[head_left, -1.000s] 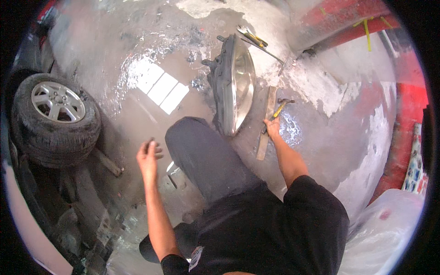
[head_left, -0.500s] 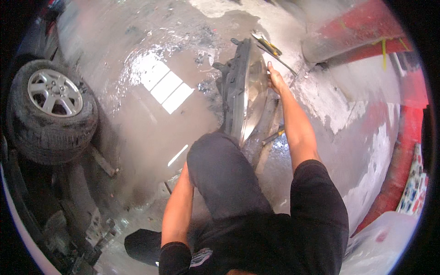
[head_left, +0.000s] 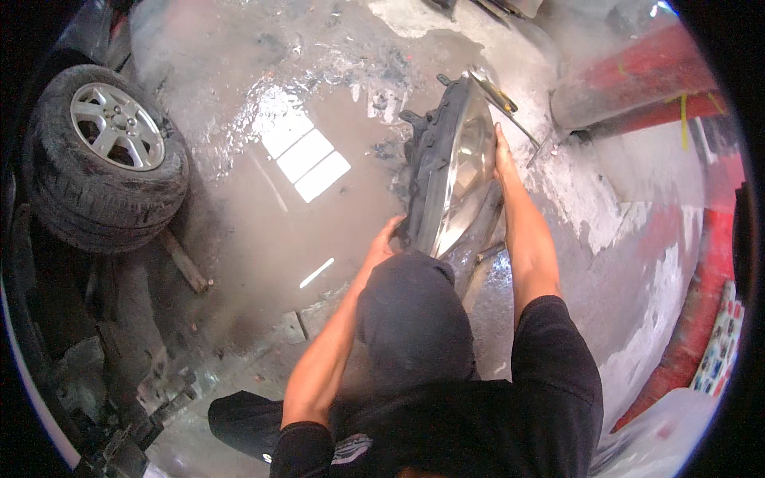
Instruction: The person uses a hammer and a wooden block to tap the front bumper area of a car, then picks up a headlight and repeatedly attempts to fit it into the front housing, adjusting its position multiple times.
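Note:
A car headlight with a black housing and a clear, shiny lens stands on its edge between my hands, just beyond my knee. My right hand holds it from the lens side, thumb pointing up along the rim; its other fingers are partly hidden. At the near end of the black housing, my left hand grips the headlight from the left, with some fingertips out of sight behind it. My bent knee in dark cloth covers the lowest part of the headlight.
Stacked car wheels lie at the left, with a wooden stick beside them. A yellow-and-black tool rests beyond the headlight. Wet, muddy floor surrounds me. A red-and-grey panel juts in at the upper right.
My left hand has come up from beside my knee to the headlight's housing. The headlight and my right hand sit slightly lower and farther right in view.

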### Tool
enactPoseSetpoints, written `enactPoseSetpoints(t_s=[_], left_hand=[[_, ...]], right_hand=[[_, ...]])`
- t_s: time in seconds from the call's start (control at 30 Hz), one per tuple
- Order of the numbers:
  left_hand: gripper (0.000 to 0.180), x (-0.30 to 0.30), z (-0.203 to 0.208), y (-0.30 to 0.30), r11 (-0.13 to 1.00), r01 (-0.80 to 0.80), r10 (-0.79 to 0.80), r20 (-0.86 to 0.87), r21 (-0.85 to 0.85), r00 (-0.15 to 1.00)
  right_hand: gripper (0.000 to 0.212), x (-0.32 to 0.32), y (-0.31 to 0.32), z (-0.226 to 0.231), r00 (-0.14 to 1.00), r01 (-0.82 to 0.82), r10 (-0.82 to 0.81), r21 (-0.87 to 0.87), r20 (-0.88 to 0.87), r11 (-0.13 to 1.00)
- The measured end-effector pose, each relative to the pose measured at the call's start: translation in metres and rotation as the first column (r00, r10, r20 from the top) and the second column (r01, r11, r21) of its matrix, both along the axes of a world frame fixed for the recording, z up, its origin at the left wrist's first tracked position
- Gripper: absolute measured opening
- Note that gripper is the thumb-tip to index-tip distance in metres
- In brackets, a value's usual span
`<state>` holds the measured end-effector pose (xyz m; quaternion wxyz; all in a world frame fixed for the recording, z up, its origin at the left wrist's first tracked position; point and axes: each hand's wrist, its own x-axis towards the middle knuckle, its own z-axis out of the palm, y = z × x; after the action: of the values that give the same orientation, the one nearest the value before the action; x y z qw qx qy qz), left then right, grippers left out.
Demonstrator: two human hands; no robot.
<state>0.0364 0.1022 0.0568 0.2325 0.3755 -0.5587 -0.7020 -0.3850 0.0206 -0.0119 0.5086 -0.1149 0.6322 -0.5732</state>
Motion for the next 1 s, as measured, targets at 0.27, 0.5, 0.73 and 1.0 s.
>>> enactPoseSetpoints(t_s=[0.27,0.5,0.73,1.0], left_hand=[[0.085,0.089,0.134,0.001,0.977,0.030,0.010,0.182,-0.212,0.983],[0.085,0.191,0.323,0.048,0.683,0.044,0.186,0.231,-0.729,0.955],[0.088,0.271,0.406,0.139,0.368,-0.248,0.227,-0.172,-0.896,0.959],[0.067,0.368,0.495,0.206,-0.067,-0.450,0.253,-0.452,-0.890,0.856]], right_hand=[[0.090,0.096,0.014,0.084,0.987,0.158,-0.136,-0.338,0.089,0.928],[0.092,0.189,0.041,0.184,0.929,0.362,-0.256,-0.513,0.267,0.778],[0.090,0.274,0.104,0.331,0.969,0.224,-0.102,-0.618,0.225,0.753],[0.088,0.409,0.127,0.495,0.988,-0.010,0.124,-0.764,0.092,0.645]])
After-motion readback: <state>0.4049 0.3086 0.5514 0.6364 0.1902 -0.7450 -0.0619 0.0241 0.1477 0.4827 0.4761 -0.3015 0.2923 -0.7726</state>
